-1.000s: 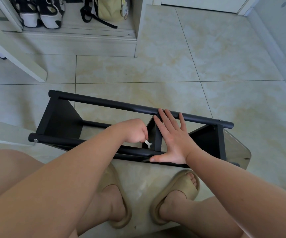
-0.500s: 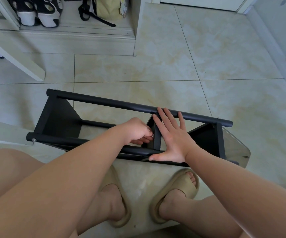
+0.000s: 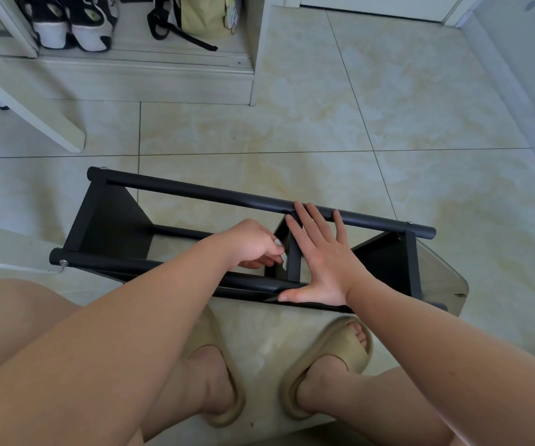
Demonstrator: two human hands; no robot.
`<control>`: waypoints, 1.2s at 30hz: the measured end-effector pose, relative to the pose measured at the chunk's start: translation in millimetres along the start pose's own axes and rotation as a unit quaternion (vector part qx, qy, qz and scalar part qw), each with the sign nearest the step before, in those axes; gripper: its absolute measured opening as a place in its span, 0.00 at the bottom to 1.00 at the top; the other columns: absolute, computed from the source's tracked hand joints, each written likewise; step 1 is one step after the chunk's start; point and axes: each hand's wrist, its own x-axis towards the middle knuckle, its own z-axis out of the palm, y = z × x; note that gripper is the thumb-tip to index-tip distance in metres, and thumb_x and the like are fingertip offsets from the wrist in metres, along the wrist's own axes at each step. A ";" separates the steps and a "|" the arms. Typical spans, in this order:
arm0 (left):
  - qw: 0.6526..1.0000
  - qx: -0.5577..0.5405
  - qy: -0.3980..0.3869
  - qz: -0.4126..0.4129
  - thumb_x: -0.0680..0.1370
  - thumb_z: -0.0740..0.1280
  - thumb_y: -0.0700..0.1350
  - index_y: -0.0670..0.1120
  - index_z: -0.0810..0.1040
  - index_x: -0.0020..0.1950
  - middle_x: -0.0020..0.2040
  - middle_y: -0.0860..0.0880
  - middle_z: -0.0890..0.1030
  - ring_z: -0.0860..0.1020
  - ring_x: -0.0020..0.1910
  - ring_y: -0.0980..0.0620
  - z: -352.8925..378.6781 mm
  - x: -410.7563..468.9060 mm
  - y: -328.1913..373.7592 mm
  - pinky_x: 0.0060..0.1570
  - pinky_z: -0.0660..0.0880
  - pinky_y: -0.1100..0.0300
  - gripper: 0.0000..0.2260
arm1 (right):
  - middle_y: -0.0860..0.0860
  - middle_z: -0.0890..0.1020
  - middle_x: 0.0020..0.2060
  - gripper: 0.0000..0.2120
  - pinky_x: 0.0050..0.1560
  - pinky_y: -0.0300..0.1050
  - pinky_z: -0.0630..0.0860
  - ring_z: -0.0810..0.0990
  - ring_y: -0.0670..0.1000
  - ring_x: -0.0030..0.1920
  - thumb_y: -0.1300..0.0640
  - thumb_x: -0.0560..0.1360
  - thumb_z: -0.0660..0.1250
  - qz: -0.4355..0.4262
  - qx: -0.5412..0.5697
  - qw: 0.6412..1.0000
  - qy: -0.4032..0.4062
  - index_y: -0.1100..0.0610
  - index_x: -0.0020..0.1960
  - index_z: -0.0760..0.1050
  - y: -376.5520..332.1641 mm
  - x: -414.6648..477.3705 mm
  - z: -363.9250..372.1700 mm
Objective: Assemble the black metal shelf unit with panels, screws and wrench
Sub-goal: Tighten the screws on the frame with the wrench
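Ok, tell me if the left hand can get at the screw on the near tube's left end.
Probably yes. The screw sits exposed at the tube end, nothing over it; the left hand, curled by the middle panel, would swing left.

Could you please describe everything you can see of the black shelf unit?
The black shelf unit lies on the tiled floor: matte, metal-looking round tubes joined by flat panels, silver screws at tube ends. The right hand rests flat across its middle panel; the left hand curls beside that panel.
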 end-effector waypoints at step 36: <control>0.981 0.166 -0.097 -0.017 0.83 0.62 0.40 0.47 0.77 0.54 0.41 0.56 0.82 0.77 0.40 0.56 -3.3 -5.1 1.1 0.43 0.72 0.63 0.05 | 0.54 0.36 0.81 0.64 0.76 0.68 0.34 0.32 0.55 0.80 0.15 0.63 0.52 -0.001 0.003 1.000 0.003 0.55 0.83 0.38 0.5 -0.4 0.4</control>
